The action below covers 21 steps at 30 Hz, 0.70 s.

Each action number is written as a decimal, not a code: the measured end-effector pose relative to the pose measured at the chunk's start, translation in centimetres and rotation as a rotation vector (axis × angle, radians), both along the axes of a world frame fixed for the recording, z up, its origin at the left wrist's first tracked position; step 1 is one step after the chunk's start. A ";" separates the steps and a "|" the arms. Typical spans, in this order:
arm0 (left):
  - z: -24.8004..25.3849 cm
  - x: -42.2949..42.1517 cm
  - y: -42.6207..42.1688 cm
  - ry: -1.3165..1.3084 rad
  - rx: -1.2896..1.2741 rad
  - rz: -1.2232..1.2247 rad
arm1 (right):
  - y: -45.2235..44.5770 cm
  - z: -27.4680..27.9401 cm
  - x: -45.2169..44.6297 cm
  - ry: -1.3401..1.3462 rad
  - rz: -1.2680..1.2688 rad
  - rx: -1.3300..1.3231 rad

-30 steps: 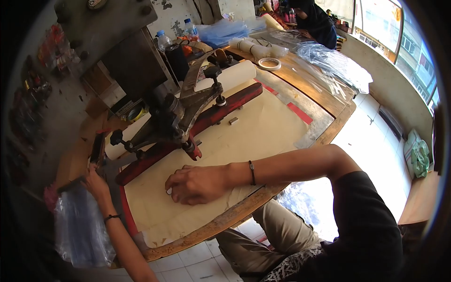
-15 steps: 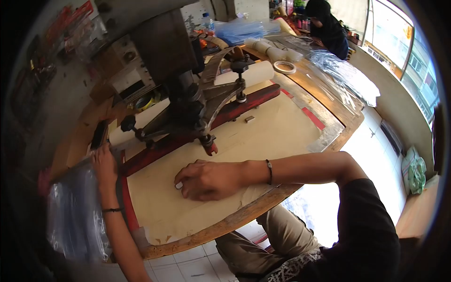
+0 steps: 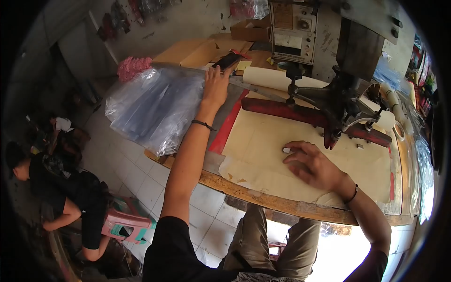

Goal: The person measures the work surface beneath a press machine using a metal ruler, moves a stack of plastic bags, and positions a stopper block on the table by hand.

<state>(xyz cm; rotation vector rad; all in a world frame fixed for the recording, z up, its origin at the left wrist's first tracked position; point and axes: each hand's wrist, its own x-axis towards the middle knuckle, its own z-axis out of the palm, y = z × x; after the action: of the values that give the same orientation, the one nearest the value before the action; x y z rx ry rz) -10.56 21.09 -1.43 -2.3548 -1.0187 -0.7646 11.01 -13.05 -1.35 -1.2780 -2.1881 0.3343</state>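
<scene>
My left hand (image 3: 217, 89) reaches across the left side of the work table, fingers stretched out and apart. Its fingertips are at the near end of a dark, flat oblong object (image 3: 228, 60); whether they press on it, I cannot tell. Over the cream sheet (image 3: 263, 134), my right hand (image 3: 317, 165) has bent, separated fingers. A small pale metal block (image 3: 286, 150) lies by its index fingertip, and no grip on it shows. Behind that hand, a dark red bar (image 3: 282, 113) hangs under a black clamp frame (image 3: 347, 105). Another small block (image 3: 360, 146) sits on the sheet.
Clear plastic sheets (image 3: 155, 105) are piled left of my left arm. A control box (image 3: 293, 33) stands behind, near a cardboard box (image 3: 185, 51). Rolled material (image 3: 265, 77) lies behind the bar. Another person (image 3: 66, 188) is at lower left beside a pink stool (image 3: 124, 221).
The view has swung left, bringing the plastic pile and the other person into sight. My right hand's fingers have spread from around the small block. My left hand remains by the dark object.
</scene>
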 end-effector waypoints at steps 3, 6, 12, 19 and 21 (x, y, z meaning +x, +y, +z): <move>0.7 -0.2 -0.1 -0.139 0.001 0.073 | 0.0 0.0 0.2 0.003 0.004 0.002; 1.5 -0.3 -0.9 -0.226 -0.074 0.144 | 0.0 0.0 0.3 0.003 0.006 -0.002; 0.8 0.6 0.1 -0.117 -0.038 0.159 | 0.0 -0.1 0.3 0.002 0.006 0.003; 0.8 0.7 -0.3 0.138 0.102 0.161 | 0.1 0.1 0.1 -0.006 -0.003 -0.017; 0.0 0.9 0.4 0.178 0.128 0.187 | 0.1 0.0 0.1 0.004 0.002 -0.015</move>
<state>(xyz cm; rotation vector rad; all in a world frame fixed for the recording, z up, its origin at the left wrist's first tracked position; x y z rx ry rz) -9.66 21.49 -1.40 -2.1395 -1.0618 -0.5233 11.12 -12.97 -1.35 -1.2831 -2.1875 0.3546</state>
